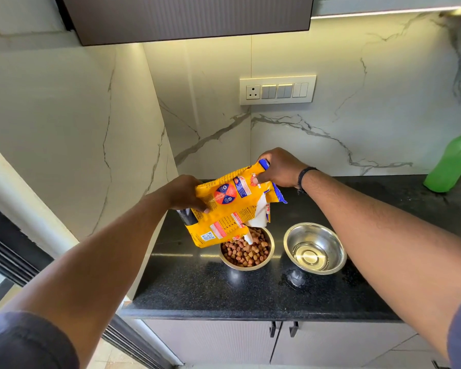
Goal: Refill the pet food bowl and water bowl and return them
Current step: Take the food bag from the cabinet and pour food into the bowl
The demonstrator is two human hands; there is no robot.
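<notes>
A yellow pet food bag [225, 209] hangs tilted over a steel bowl [246, 265] that holds brown kibble; its torn white mouth points down into the bowl. My left hand [183, 193] grips the bag's left side. My right hand [278, 167] pinches its upper right corner. A second steel bowl [314, 249] stands to the right of the first, with a little clear water at its bottom. Both bowls rest on the black stone counter [250, 294].
A green plastic bottle [453, 163] stands at the counter's far right against the marble wall. A switch panel [277, 89] is on the wall above. A dark cabinet [186, 17] hangs overhead. Cabinet doors with black handles [282, 328] sit below the counter edge.
</notes>
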